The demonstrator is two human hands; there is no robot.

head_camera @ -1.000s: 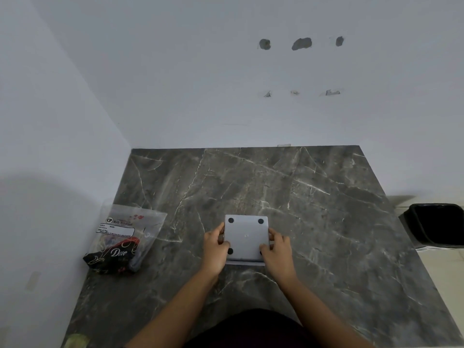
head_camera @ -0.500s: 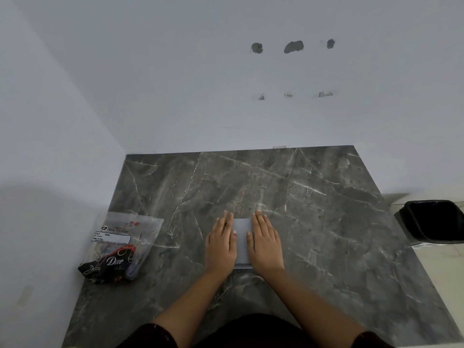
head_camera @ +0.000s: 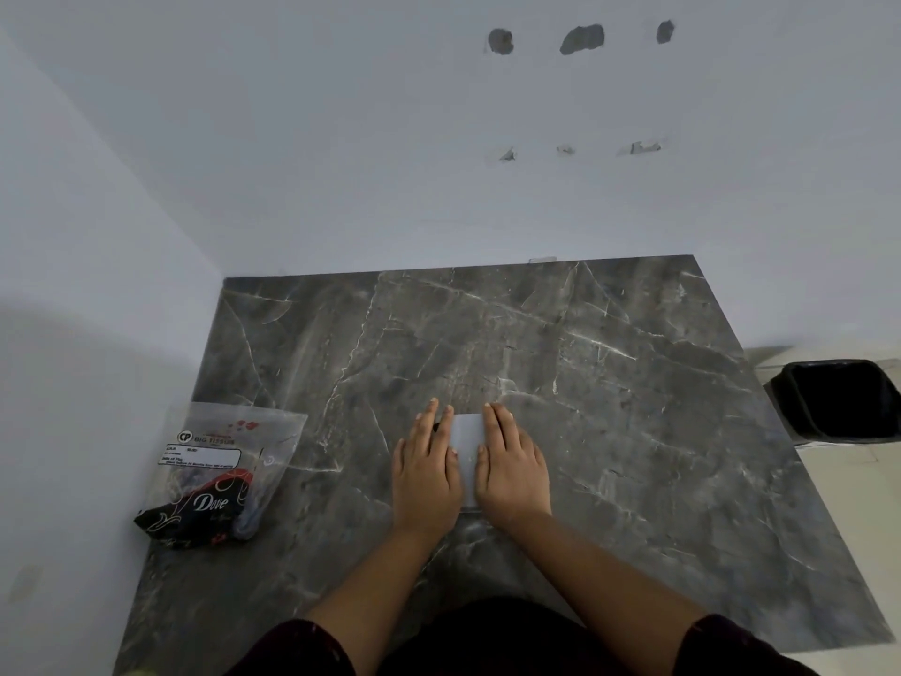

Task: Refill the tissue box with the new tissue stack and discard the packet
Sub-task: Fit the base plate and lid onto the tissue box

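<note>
Both hands were down flat on the tissue box [head_camera: 467, 444], palms pressed onto its top face with fingers stretched out and held together, gripping nothing. The left hand [head_camera: 425, 473] covered the box's left part, the right hand [head_camera: 512, 468] its right part, and only a narrow pale grey strip of smooth, matte surface showed between them. A small dark spot peeked out at the far left corner, right by the left fingertips. The box sat on the dark grey, white-veined marble worktop [head_camera: 609, 383], a little near of centre, straight ahead of the person.

Over at the left edge, well apart from the box, lay the packet [head_camera: 219, 473]: clear crinkled plastic with a white printed label reading "BIG TISSUE", and a black and red wrapper marked "Dove" at its near end. Whether a tissue stack was inside could not be told.

Off the worktop's right side stood a black bin [head_camera: 838, 400], open at the top. Dark maroon sleeves [head_camera: 746, 651] showed at the near edge.
</note>
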